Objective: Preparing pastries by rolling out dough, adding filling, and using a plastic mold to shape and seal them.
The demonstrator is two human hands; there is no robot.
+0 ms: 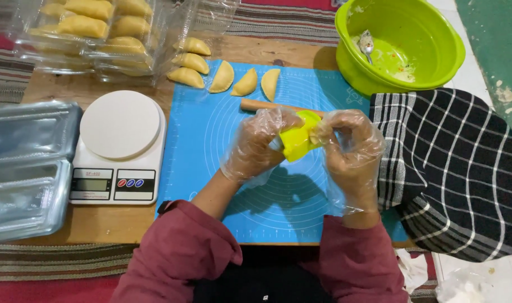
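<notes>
Both hands wear clear plastic gloves and meet over a blue silicone mat [211,146]. My left hand [257,143] and my right hand [348,147] together grip a yellow plastic pastry press [297,139], folded shut between the fingers. Just beyond the hands lies a wooden rolling pin [256,105]. Three folded half-moon pastries [246,82] rest on the far edge of the mat, and more sit to their left.
A white kitchen scale [120,147] stands left of the mat. Clear plastic boxes [93,33] of pastries fill the far left; empty trays [26,168] lie at left. A green bowl [430,50] with a spoon sits far right. A checked cloth [452,168] covers the right.
</notes>
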